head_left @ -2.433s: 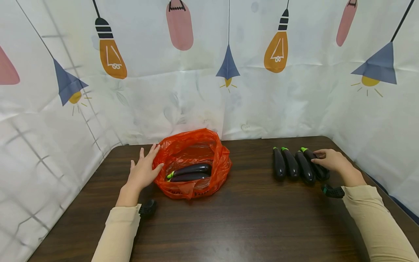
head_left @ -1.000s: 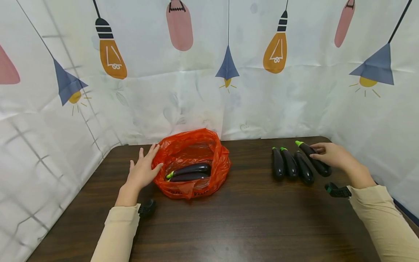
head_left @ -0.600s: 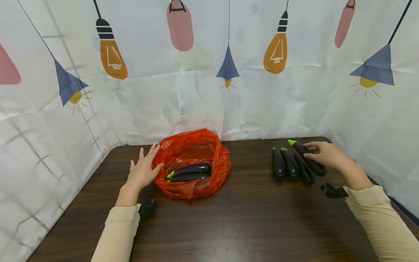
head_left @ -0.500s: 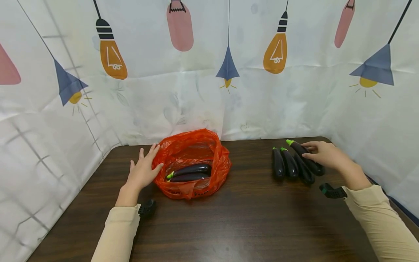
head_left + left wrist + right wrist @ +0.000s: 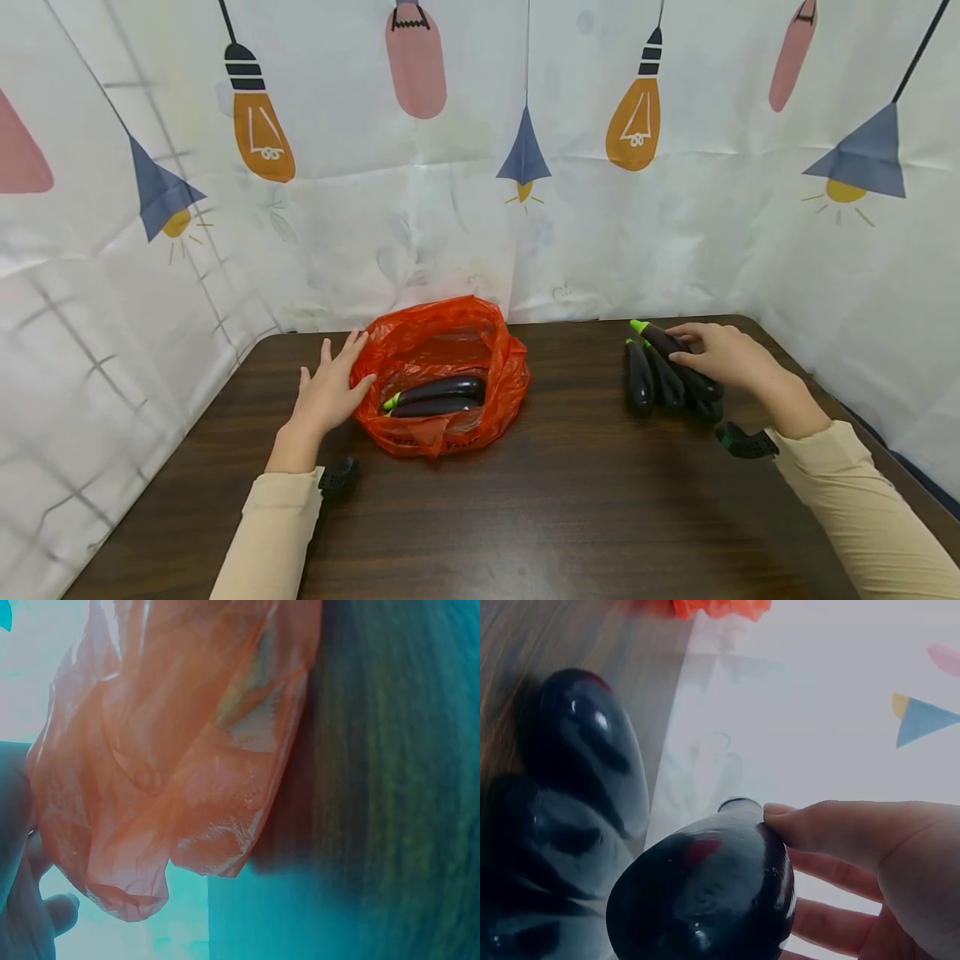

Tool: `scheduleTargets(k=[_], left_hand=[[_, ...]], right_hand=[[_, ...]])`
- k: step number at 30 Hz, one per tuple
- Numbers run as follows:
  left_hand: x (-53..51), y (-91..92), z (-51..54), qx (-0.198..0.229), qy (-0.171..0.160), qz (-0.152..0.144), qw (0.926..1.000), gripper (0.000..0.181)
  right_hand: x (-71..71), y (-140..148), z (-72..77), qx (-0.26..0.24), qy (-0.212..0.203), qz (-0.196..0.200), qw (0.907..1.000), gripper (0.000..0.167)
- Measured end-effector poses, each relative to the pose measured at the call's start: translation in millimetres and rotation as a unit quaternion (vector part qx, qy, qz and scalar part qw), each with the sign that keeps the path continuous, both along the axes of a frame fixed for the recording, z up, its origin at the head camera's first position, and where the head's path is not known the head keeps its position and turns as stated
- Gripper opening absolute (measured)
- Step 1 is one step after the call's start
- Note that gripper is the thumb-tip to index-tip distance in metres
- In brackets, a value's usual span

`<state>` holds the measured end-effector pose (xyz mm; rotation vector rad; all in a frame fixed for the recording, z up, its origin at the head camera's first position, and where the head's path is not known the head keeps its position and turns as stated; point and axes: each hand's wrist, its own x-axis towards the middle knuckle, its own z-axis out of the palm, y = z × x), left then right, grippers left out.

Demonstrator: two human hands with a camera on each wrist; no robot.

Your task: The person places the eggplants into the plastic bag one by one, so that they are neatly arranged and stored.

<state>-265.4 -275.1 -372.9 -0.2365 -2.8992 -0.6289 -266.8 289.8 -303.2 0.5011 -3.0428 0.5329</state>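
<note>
Crinkly plastic bag (image 5: 438,434), smooth glossy eggplants (image 5: 705,900)

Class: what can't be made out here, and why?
Head: bag's floor, hidden by its front and two eggplants.
Head: one loose eggplant, mostly hidden by the held eggplant.
Right wrist: its green cap, behind its body.
Left wrist: most of left hand, cut off by left edge.

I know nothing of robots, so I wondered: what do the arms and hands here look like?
They're a person's. The left hand and right hand are ungloved. The left sleeve and right sleeve are plain pale beige. A black left wrist device and black right wrist device show beside the sleeve ends, the right one with a touch of green.
</note>
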Motion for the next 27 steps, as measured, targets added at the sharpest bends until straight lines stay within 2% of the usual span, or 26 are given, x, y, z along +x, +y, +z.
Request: scheduleTargets(k=[8, 15, 27], left_hand=[[0.1, -0.2, 0.2, 0.005, -0.001, 0.001, 1.0000, 0.076], [0.6, -0.5, -0.2, 0.005, -0.004, 0.002, 1.0000, 0.076], [-1.1, -0.5, -1.3, 0.009, -0.004, 0.002, 1.0000, 0.076]], right_hand=[[5.1, -15, 0.8, 0.002, 0.009, 0.011, 0.9999, 0.051], [9.3, -30, -0.8, -0.022, 0.013, 0.010, 0.9996, 0.049], [13.5, -50, 1.5, -0.014, 0.035, 0.029, 0.9989, 0.047]])
